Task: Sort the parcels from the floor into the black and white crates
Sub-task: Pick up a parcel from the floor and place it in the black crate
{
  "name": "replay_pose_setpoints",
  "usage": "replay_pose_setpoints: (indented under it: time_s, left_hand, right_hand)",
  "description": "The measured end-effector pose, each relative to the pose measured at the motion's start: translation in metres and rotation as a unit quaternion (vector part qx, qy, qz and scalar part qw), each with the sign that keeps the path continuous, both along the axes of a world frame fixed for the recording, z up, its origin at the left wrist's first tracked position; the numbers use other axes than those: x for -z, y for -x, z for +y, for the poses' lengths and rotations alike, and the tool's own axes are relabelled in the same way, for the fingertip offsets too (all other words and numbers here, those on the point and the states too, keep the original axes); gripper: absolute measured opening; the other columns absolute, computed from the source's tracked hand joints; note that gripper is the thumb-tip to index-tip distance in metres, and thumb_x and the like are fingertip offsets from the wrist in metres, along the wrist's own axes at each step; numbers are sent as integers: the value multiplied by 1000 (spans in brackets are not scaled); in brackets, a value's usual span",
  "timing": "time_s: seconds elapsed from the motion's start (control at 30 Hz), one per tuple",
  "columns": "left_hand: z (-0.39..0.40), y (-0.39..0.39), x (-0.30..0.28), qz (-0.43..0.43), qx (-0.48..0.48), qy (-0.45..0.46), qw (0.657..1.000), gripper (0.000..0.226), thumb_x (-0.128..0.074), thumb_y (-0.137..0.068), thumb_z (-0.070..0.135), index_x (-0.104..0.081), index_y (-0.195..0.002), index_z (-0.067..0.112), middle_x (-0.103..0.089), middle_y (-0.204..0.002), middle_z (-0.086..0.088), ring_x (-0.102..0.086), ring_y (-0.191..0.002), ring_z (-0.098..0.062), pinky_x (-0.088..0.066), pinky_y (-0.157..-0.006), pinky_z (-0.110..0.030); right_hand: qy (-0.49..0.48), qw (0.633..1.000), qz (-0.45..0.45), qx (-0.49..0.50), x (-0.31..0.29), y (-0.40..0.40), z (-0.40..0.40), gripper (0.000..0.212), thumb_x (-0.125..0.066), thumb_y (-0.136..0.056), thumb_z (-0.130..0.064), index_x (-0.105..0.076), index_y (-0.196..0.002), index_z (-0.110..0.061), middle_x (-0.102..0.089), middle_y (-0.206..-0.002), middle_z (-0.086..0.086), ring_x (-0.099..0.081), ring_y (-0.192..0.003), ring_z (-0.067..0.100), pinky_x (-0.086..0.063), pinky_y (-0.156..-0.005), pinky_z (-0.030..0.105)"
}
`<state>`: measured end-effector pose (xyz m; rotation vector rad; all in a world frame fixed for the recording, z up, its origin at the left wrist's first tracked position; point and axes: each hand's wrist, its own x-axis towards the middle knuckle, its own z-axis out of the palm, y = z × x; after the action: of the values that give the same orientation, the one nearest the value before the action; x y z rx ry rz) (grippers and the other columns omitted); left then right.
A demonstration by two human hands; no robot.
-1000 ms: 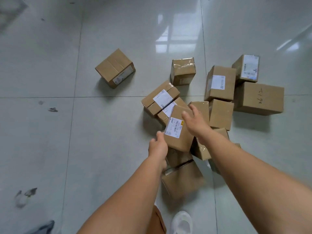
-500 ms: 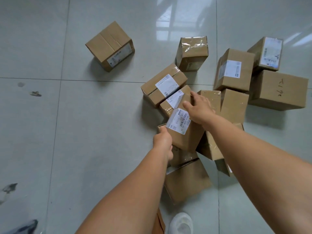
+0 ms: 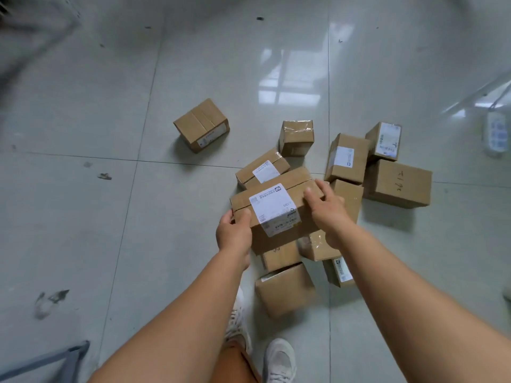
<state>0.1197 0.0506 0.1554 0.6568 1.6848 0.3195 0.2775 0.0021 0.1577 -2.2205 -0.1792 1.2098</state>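
Observation:
I hold a brown cardboard parcel (image 3: 279,194) with a white shipping label above the pile. My left hand (image 3: 235,233) grips its near left corner. Curled over the right end is my right hand (image 3: 326,208). Below and around it lie several more cardboard parcels, among them a labelled flat one (image 3: 262,170), a taped one (image 3: 296,136), a large one with handwriting (image 3: 398,183) and a plain one (image 3: 284,288) near my feet. A single parcel (image 3: 201,124) sits apart at the left. No crate can be made out.
The floor is glossy pale tile (image 3: 83,217) with small scraps of debris (image 3: 105,176) at the left. A grey metal frame (image 3: 49,360) shows at the bottom left corner. My white shoes (image 3: 279,360) stand just before the pile. A blurred object (image 3: 497,134) lies at far right.
The labelled parcel has come up off the pile, held between both hands, and turned so its label faces up. The camera has pulled back and now shows more floor.

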Motion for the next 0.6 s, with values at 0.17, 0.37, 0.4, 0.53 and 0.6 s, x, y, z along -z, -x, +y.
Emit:
replay_pose_setpoints:
  time_s: [0.17,0.37,0.4,0.53,0.6]
  left_hand:
    - [-6,9,-75,-30,-17,-51,998,45,-60,-84,12,-52,-128,21,-63,-112,1,-61,-95,-16,-43,-62,-20]
    - [-29,30,-151,-40,-16,-102,994,43,-64,-86,40,-56,-125,25,-59,-119,-3,-62,-99,-18,-52,-75,-30]
    - [-32,34,-164,-43,-28,-105,993,40,-60,-88,42,-56,-123,23,-60,-116,-3,-62,-95,-18,-50,-71,-29]
    - [-43,46,-213,-46,-47,-120,991,37,-47,-93,53,-48,-109,20,-59,-99,-4,-58,-84,-17,-47,-66,-30]
    - [-48,51,-236,-47,-51,-130,989,38,-43,-94,55,-46,-106,19,-59,-95,-5,-58,-82,-18,-46,-60,-29]
  right_hand:
    - [-59,997,27,29,-71,8,-22,40,-53,-92,-33,-45,-131,-34,-50,-129,8,-54,-105,21,-45,-71,30]
    - [-115,989,54,78,-156,25,-42,38,-53,-92,-49,-48,-115,-19,-55,-102,-3,-49,-83,5,-38,-65,25]
    - [-123,988,53,75,-169,28,-45,41,-51,-92,-53,-48,-114,-19,-54,-104,-1,-48,-83,5,-37,-63,26]
    - [-132,987,60,65,-212,42,-60,61,-42,-83,-72,-47,-123,-26,-50,-123,3,-51,-102,18,-39,-62,28]
    - [-135,986,78,59,-229,50,-68,70,-41,-70,-85,-50,-117,-33,-52,-125,5,-54,-106,21,-44,-68,32]
